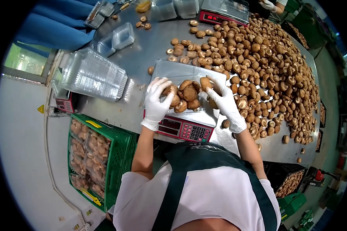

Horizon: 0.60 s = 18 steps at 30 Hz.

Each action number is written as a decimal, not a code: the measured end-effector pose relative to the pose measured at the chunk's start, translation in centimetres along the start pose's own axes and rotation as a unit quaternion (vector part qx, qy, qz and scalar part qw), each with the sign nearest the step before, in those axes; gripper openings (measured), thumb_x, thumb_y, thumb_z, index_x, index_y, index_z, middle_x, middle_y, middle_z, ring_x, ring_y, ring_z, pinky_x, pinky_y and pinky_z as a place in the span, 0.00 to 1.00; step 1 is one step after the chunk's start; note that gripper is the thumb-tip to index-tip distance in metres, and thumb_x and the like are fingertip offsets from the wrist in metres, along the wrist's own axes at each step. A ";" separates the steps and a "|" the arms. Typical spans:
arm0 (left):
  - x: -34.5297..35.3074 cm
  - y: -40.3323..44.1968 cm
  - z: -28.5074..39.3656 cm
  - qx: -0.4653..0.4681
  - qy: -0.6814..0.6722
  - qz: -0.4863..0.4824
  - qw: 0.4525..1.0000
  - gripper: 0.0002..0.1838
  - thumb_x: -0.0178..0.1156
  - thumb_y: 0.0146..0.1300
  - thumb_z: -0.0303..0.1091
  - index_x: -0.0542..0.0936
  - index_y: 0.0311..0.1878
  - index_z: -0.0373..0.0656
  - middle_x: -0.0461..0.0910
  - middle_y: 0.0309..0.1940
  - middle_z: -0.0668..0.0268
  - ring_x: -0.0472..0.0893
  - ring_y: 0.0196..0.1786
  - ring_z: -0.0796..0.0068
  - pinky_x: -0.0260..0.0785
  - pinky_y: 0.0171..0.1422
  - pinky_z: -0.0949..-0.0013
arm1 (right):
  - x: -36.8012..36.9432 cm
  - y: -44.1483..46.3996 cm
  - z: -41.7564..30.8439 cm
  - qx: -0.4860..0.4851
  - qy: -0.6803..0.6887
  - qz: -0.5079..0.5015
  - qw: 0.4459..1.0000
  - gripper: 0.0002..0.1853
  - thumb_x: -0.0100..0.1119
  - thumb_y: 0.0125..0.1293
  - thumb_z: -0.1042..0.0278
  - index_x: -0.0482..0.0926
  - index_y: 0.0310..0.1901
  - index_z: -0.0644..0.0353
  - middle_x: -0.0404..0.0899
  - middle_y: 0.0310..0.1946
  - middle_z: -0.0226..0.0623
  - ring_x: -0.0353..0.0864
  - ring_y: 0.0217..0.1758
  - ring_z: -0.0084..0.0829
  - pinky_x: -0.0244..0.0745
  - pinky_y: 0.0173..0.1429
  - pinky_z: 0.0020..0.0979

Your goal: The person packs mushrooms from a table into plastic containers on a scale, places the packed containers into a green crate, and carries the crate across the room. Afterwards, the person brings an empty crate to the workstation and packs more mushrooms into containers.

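Note:
Brown mushrooms point(189, 94) lie in a clear plastic tray on the platform of a red and silver scale point(186, 130). My left hand point(157, 101), in a white glove, curves around the left side of these mushrooms, its fingers touching them. On the right, my right hand point(223, 101), also gloved, has its fingers bent around a mushroom point(205, 83) at the tray's right edge. The tray is mostly hidden under the mushrooms and hands.
A large mushroom pile point(273, 73) covers the table's right side. Stacked clear trays point(94, 73) stand at the left, above a green crate point(121, 154) of packed mushrooms. Another scale point(224, 11) sits at the back, near a person's gloved hand point(267, 5).

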State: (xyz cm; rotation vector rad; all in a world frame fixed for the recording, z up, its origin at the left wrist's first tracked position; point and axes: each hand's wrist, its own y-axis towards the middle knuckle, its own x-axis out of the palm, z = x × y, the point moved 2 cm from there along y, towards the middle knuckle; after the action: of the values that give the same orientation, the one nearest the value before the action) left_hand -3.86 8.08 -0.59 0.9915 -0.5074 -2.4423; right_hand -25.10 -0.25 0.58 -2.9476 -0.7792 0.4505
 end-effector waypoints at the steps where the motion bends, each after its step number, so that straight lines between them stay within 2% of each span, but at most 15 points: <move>1: 0.2 0.1 0.1 0.047 0.047 -0.035 0.997 0.17 0.62 0.49 0.29 0.78 0.45 0.41 0.76 0.49 0.61 0.70 0.57 0.56 0.62 0.61 0.59 | -0.1 0.2 1.0 -0.005 0.030 0.012 0.999 0.28 0.57 0.61 0.61 0.65 0.61 0.61 0.76 0.49 0.45 0.77 0.48 0.27 0.71 0.53 0.27; 4: 1.2 0.2 0.0 0.040 0.041 -0.048 0.997 0.18 0.63 0.48 0.32 0.79 0.45 0.45 0.76 0.47 0.64 0.68 0.59 0.56 0.59 0.64 0.59 | -0.4 0.3 1.6 -0.018 0.066 0.024 0.997 0.28 0.58 0.62 0.59 0.65 0.62 0.60 0.76 0.49 0.48 0.77 0.50 0.30 0.71 0.54 0.27; 5: 1.7 -0.1 -0.6 0.055 0.098 -0.093 0.989 0.23 0.63 0.48 0.36 0.76 0.52 0.50 0.77 0.45 0.65 0.64 0.62 0.56 0.52 0.66 0.53 | -0.5 0.3 1.4 -0.013 0.074 0.020 0.997 0.28 0.58 0.62 0.60 0.65 0.62 0.60 0.76 0.49 0.48 0.77 0.50 0.30 0.71 0.54 0.27; 6: 1.8 0.0 -0.2 0.055 0.098 -0.093 0.989 0.23 0.63 0.48 0.36 0.76 0.52 0.50 0.77 0.45 0.65 0.64 0.62 0.56 0.52 0.66 0.53 | -0.6 0.3 1.3 -0.008 0.082 0.016 0.996 0.28 0.58 0.62 0.60 0.65 0.62 0.59 0.76 0.49 0.47 0.77 0.50 0.30 0.70 0.54 0.27; 8: 2.7 0.2 0.6 0.001 0.219 -0.207 0.953 0.31 0.61 0.49 0.39 0.68 0.60 0.55 0.77 0.44 0.65 0.61 0.65 0.56 0.45 0.68 0.45 | -0.6 0.4 1.6 -0.008 0.078 0.017 0.997 0.28 0.58 0.62 0.60 0.65 0.62 0.59 0.76 0.48 0.47 0.76 0.50 0.30 0.70 0.55 0.28; 9: 2.9 0.3 0.5 0.005 0.233 -0.234 0.944 0.37 0.61 0.48 0.42 0.62 0.65 0.58 0.78 0.43 0.64 0.61 0.66 0.55 0.41 0.67 0.37 | -0.6 0.5 1.6 -0.011 0.082 0.015 0.996 0.27 0.58 0.62 0.60 0.66 0.62 0.59 0.76 0.49 0.47 0.76 0.51 0.30 0.70 0.55 0.28; 10: 2.9 0.6 0.7 0.005 0.233 -0.233 0.944 0.37 0.61 0.48 0.42 0.62 0.65 0.58 0.78 0.43 0.64 0.61 0.66 0.55 0.41 0.67 0.37 | -0.6 0.6 1.7 -0.015 0.085 0.014 0.996 0.27 0.58 0.62 0.60 0.66 0.61 0.59 0.76 0.49 0.47 0.76 0.52 0.31 0.70 0.55 0.29; 13: 3.0 1.8 1.8 -0.032 0.275 -0.325 0.904 0.40 0.62 0.44 0.47 0.63 0.65 0.59 0.79 0.48 0.62 0.58 0.68 0.56 0.38 0.69 0.39 | -0.4 0.8 2.1 -0.010 0.058 0.011 0.998 0.27 0.58 0.62 0.60 0.66 0.61 0.59 0.75 0.51 0.47 0.74 0.54 0.33 0.69 0.57 0.30; 18: 4.1 2.8 1.1 -0.026 0.232 -0.342 0.910 0.39 0.61 0.43 0.47 0.65 0.64 0.60 0.78 0.48 0.57 0.61 0.67 0.58 0.36 0.70 0.40 | 0.2 1.0 1.0 -0.006 0.055 0.000 0.998 0.27 0.58 0.62 0.60 0.66 0.61 0.60 0.74 0.51 0.45 0.73 0.55 0.33 0.68 0.58 0.31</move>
State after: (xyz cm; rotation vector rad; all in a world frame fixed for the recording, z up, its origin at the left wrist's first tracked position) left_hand -6.57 3.71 -0.74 1.9075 0.1014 -2.6048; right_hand -24.75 -1.02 -0.58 -2.9530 -0.7709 0.2817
